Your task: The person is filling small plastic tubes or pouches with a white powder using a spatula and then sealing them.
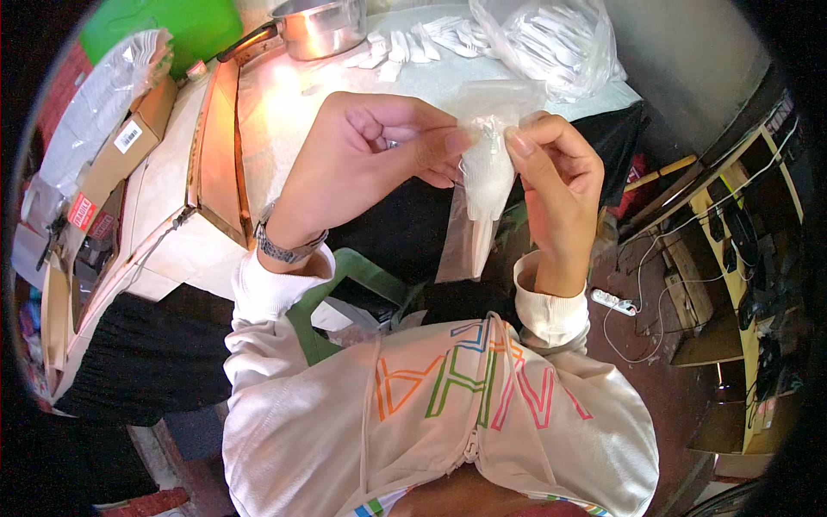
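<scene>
Both hands are raised before my chest, pinching a small clear plastic sleeve (507, 92) from either side. Inside it sits a white ribbed bundle (486, 181), perhaps plastic cutlery with a napkin, its pale handles (481, 249) pointing down toward me. My left hand (371, 158), with a patterned watch band (291, 249) at the wrist, grips the sleeve's left edge between thumb and fingers. My right hand (561, 171) grips the right edge near the top, its thumb in front.
White plastic forks and spoons (413, 46) lie on the covered table (278, 123) beside a clear bag (555, 52) of more cutlery. A steel pot (320, 32) stands at the back. Left are a cardboard box (152, 119) and wrapped plastic ware (97, 110); right, a power strip (614, 302).
</scene>
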Motion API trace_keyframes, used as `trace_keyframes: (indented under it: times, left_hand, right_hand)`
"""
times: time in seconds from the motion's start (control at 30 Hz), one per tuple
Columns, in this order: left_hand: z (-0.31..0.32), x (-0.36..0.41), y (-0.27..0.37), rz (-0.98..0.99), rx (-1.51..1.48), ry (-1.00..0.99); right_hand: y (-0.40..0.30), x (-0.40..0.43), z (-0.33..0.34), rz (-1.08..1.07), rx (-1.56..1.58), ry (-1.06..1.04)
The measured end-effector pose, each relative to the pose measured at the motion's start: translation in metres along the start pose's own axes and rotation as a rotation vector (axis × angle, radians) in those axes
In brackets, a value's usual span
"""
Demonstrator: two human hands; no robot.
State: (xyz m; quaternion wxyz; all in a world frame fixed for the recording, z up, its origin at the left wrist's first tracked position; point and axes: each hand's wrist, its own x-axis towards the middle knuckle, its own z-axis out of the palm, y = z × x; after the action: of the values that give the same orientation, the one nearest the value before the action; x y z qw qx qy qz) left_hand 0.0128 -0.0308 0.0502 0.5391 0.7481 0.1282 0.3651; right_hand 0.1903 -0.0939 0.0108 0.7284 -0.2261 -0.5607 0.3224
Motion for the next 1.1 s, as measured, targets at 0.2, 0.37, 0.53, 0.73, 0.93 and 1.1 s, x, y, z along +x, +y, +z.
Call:
trace_keyframes:
  times: [0.2,0.37,0.53,0.73,0.93,1.1]
  left_hand:
    - [0.003,0.004,-0.006,0.099,-0.022,0.079]
    - [0.007,0.006,-0.009,0.066,0.154,0.091]
    - [0.006,0.007,-0.007,0.074,0.111,0.161]
    - [0.003,0.009,-0.012,0.253,-0.063,0.338]
    - [-0.01,0.013,-0.014,0.318,-0.363,0.471]
    - [-0.002,0.017,-0.01,0.246,-0.461,0.4]
  right_hand:
    - [0.003,0.002,-0.004,-0.013,0.006,0.101]
    - [0.006,-0.001,-0.005,0.044,0.006,0.063]
    - [0.02,-0.008,-0.008,0.146,0.056,0.098]
    - [0.022,-0.027,-0.022,0.387,-0.146,-0.323]
    - [0.019,-0.029,-0.027,0.433,-0.081,-0.217]
    - [0.025,-0.034,-0.026,0.371,-0.136,-0.106]
